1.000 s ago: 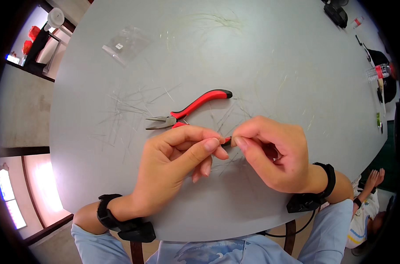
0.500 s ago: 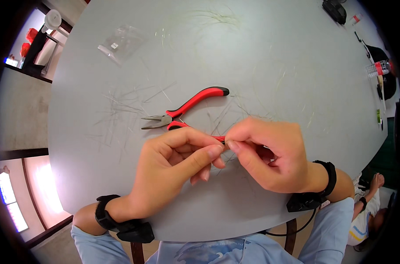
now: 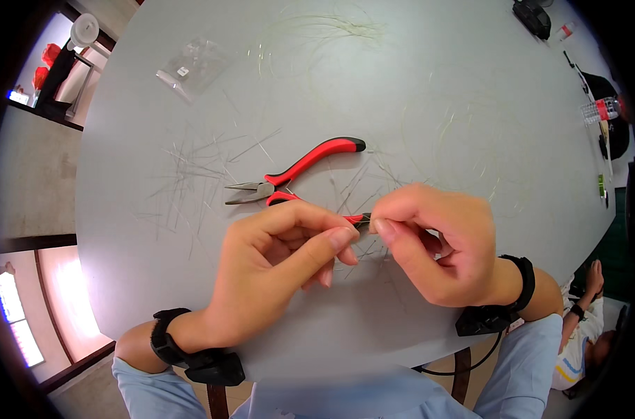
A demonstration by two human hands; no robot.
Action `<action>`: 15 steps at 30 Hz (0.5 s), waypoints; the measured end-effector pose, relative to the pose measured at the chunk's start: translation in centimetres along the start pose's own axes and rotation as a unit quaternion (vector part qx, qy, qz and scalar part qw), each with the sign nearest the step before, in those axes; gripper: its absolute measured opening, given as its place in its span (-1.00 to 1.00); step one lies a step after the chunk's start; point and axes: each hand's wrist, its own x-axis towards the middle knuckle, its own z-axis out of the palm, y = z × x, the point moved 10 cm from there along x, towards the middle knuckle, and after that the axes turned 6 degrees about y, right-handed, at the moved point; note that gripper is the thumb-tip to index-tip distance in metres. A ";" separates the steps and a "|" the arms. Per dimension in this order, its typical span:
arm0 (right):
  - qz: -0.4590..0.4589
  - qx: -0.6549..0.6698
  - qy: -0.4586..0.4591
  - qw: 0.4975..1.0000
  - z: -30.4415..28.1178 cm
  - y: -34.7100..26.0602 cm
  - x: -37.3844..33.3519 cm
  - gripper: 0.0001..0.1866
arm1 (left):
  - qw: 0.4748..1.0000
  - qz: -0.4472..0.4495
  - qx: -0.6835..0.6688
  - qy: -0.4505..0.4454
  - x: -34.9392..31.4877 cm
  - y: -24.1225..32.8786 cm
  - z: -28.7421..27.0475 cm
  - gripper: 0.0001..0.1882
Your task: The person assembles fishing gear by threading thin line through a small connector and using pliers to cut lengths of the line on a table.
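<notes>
Over the near middle of the table, my left hand (image 3: 279,262) is closed in a pinch, thumb against index finger. My right hand (image 3: 440,248) pinches too, a small gap away. A fine wire (image 3: 360,221) seems to run between the two pinches; most of it is hidden or too thin to follow. Just beyond my hands lie red-and-black needle-nose pliers (image 3: 317,155), jaws apart and pointing left, one handle partly behind my fingers. Short grey wire pieces (image 3: 185,167) are scattered left of the pliers, and more lie around and behind my hands.
A clear plastic bag (image 3: 195,66) lies at the far left. Loose pale strands (image 3: 345,28) are spread at the far middle and on the right. A black object (image 3: 531,17) and a clear bottle (image 3: 600,109) are at the right rim. Another person (image 3: 584,328) is at the lower right.
My right hand has shifted slightly right, widening the gap between the two pinches. My left hand has hardly moved, and the pliers stay in place.
</notes>
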 end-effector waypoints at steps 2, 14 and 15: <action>-0.004 0.001 0.004 1.000 -0.1 -0.1 0.1 -0.88 | 1.000 0.001 -0.008 0.001 0.0 0.1 -0.1 -0.88; -0.012 -0.009 0.000 1.000 -0.1 0.0 -0.2 -0.89 | 1.000 0.005 -0.031 -0.002 0.1 -0.1 -0.1 -0.86; -0.014 -0.011 0.002 1.000 -0.1 0.0 -0.2 -0.89 | 0.999 0.005 -0.032 -0.001 0.1 -0.1 -0.1 -0.86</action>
